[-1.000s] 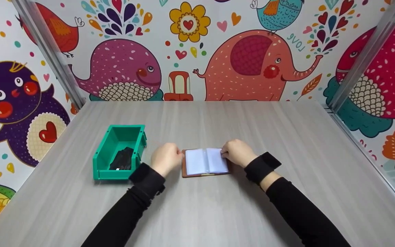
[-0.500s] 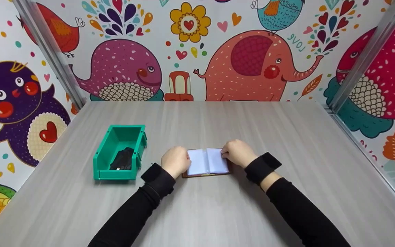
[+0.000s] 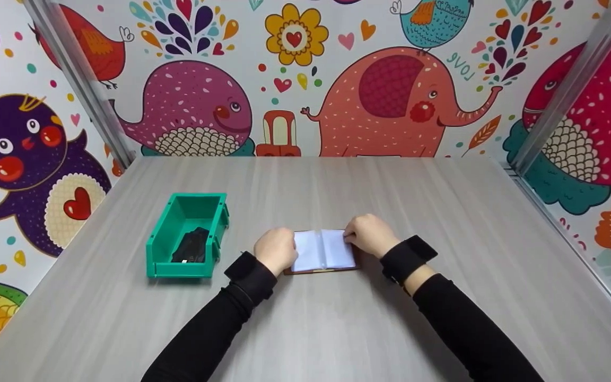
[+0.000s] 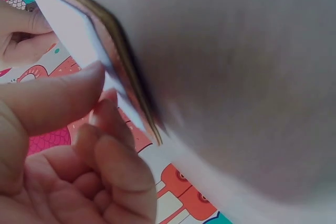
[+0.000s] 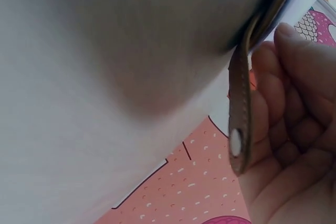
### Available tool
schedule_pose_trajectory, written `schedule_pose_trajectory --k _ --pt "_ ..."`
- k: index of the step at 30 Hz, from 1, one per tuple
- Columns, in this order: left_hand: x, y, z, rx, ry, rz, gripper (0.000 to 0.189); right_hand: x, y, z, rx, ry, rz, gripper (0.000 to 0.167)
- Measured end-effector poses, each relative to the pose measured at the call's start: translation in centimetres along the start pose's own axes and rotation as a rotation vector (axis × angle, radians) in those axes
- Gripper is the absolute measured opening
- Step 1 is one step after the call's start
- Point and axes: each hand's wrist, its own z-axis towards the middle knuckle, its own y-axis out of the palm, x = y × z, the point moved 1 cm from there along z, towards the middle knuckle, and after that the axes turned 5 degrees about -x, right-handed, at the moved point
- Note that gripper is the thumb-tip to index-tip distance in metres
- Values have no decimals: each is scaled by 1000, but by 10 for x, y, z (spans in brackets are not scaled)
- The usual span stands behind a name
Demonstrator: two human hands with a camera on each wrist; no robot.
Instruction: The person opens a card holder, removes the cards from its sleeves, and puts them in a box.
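A small brown card holder (image 3: 308, 252) lies spread open on the table, its pale translucent sleeves facing up. My left hand (image 3: 275, 249) is at its left edge; in the left wrist view the thumb (image 4: 79, 90) lies on the sleeves, with curled fingers at the edge. At the right edge, my right hand (image 3: 372, 235) pinches the card holder between thumb and forefinger. A stitched leather strap (image 5: 240, 103) with a metal snap hangs from the cover beside the right fingers. What lies under the thumbs is partly hidden.
A green plastic bin (image 3: 180, 270) stands on the table to the left, with a crumpled black item (image 3: 191, 245) inside. Walls printed with cartoon animals (image 3: 385, 106) border the back and sides of the grey wood-grain table (image 3: 316, 329).
My left hand has moved right, from beside the card holder's left edge onto its left sleeves. The right hand has stayed at the right edge. The bin has not moved.
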Motion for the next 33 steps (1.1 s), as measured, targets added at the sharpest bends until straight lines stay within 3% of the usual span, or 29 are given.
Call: schedule_pose_trajectory --k 5,15,26,33 --pt "2 -1 -2 11 4 4 20 1 1 2 23 26 11 7" --pt "3 -2 -1 10 0 8 22 -4 3 5 34 -42 -41 12" --pt "0 -1 -2 11 12 -3 27 -17 3 8 -12 -52 -8 7" --pt "-1 -1 -1 17 11 -2 28 -19 6 8 21 -83 10 9"
